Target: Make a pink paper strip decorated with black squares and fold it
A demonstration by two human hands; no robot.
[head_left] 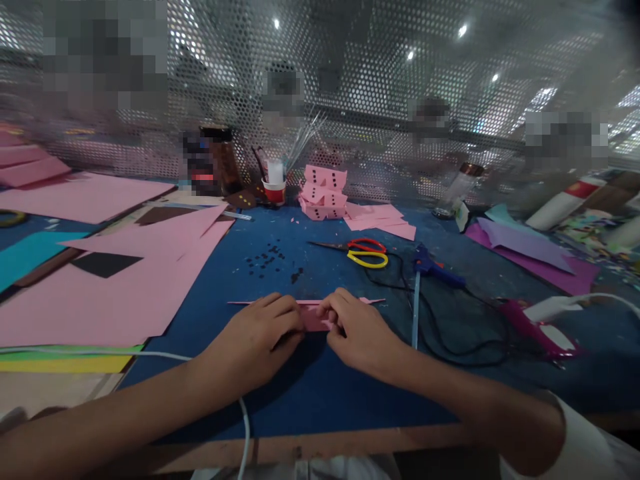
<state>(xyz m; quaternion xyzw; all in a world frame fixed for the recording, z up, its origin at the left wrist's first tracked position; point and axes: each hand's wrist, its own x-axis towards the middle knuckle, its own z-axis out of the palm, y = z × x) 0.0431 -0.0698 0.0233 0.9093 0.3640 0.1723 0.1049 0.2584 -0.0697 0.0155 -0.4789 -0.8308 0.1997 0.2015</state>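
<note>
A folded strip of pink paper (314, 318) lies on the blue tabletop, its thin ends sticking out past both hands. My left hand (263, 337) is closed on its left part, fingers curled over the paper. My right hand (357, 330) grips the right part, thumb and fingers bent against it. Just beyond the hands, small black paper dots (267, 260) are scattered. Scissors (367, 253) with red and yellow handles lie past my right hand. Farther back stands a stack of folded pink pieces (324, 193) marked with black dots.
Large pink sheets (125, 293) with a black piece (107, 265) cover the left side. A blue glue gun (437, 267) and its black cord lie right, by a power strip (543, 330). A white cable (170, 355) passes under my left forearm. A perforated metal screen (360, 87) stands behind.
</note>
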